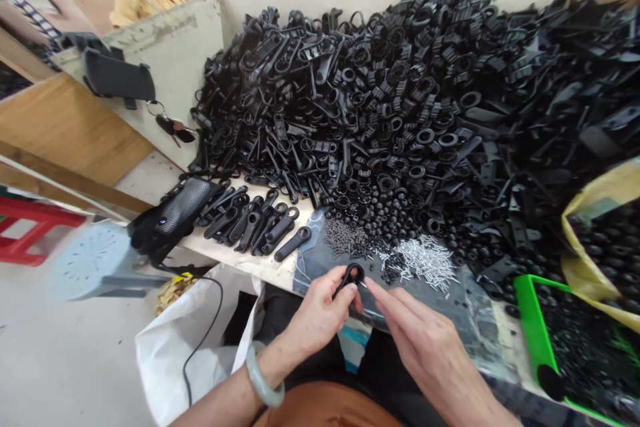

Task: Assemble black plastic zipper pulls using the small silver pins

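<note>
- L hand [320, 312] closed round a blk ring-ended part [345, 276], thumb & fingers pinching it, ring end up
- part is just over the front edge of the bench, btwn both hands, above the lap
- R hand [425, 330] comes in from the R, fingers straight & together, tips right by the ring; tiny pale pin [363, 285] shows at the fingertips, can't tell if gripped or only touched
- pale bangle [261, 373] on L wrist
- silvery pin pile [427, 261] on the dark sheet [473, 303], just beyond R hand
- small dark pcs [344, 237] heaped L of the pins, round blk knobs [387, 210] behind
- row of blk levers [253, 223] on bare bench, L of the sheet; one lies nearest the sheet, at the R end
- big heap of mixed blk parts [350, 93] fills the back, up against the low walls
- green bin [525, 320] w/ small blk bits at R, yellow bag [575, 233] w/ round blk pcs just behind it
- blk mesh pouch [185, 207] at L end of the row; keys [173, 128] hang below a blk holder [117, 77] on the L wall
- white sack [173, 353] on floor at L, nr pale blue stool [93, 257]
</note>
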The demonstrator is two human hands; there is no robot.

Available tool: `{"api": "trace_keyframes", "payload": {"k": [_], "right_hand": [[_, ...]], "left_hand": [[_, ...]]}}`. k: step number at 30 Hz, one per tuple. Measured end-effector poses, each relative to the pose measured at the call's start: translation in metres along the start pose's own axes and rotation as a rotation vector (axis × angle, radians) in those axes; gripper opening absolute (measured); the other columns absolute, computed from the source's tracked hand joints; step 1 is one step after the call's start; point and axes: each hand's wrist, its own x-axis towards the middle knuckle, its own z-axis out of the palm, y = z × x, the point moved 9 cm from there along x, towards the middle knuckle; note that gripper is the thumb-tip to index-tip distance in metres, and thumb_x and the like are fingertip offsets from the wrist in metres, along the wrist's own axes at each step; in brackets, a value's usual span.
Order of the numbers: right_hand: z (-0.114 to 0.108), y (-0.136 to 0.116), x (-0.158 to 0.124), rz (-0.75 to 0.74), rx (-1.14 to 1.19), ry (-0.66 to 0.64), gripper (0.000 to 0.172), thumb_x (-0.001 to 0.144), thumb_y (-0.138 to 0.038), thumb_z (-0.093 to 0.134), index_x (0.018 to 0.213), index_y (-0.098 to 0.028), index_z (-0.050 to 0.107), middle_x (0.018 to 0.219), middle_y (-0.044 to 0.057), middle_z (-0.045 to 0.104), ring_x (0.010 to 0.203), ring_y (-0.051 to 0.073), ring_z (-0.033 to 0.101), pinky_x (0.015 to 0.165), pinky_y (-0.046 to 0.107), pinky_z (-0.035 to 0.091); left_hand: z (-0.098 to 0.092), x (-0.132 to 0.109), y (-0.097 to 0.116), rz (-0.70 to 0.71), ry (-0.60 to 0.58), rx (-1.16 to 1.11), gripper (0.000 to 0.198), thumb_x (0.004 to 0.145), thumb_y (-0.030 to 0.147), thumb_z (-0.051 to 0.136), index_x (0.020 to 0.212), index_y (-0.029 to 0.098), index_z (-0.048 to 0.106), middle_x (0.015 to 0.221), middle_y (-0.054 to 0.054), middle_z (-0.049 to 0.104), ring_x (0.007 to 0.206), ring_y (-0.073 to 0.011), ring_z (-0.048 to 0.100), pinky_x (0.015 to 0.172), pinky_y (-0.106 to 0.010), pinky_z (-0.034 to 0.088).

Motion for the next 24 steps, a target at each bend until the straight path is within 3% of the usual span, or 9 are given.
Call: {"api": "trace_keyframes", "payload": {"k": [11, 20, 24], "right_hand": [[0.002, -0.002, 0.003, 0.054, -0.102, 0.054, 0.041, 0.109, -0.018, 0.035, 0.125, -0.019, 0.072, 0.089, 0.006, 0.075, 0.075, 0.013, 0.074, 0.065, 0.019, 0.057], [0.01, -0.008, 0.003, 0.02, -0.2, 0.062, 0.041, 0.107, -0.012, 0.034, 0.123, -0.016, 0.072, 0.079, 0.004, 0.071, 0.067, 0.012, 0.073, 0.06, 0.019, 0.054], [0.016, -0.01, 0.0, -0.005, -0.317, 0.039, 0.041, 0.1, -0.004, 0.039, 0.123, -0.016, 0.071, 0.08, 0.004, 0.073, 0.065, 0.013, 0.071, 0.056, 0.02, 0.052]], "left_hand": [[0.001, 0.001, 0.002, 0.017, 0.003, 0.004, 0.03, 0.099, 0.043, 0.054, 0.107, 0.014, 0.06, 0.074, 0.003, 0.058, 0.048, -0.0052, 0.039, 0.045, -0.019, 0.031], [0.0, 0.001, -0.008, 0.004, 0.018, 0.027, 0.032, 0.1, 0.045, 0.053, 0.108, 0.016, 0.06, 0.073, 0.002, 0.061, 0.047, -0.0059, 0.039, 0.045, -0.02, 0.032], [-0.004, 0.0, -0.013, 0.021, 0.075, 0.079, 0.03, 0.1, 0.044, 0.051, 0.108, 0.017, 0.062, 0.071, 0.002, 0.061, 0.048, -0.0081, 0.043, 0.049, -0.021, 0.036]]}}
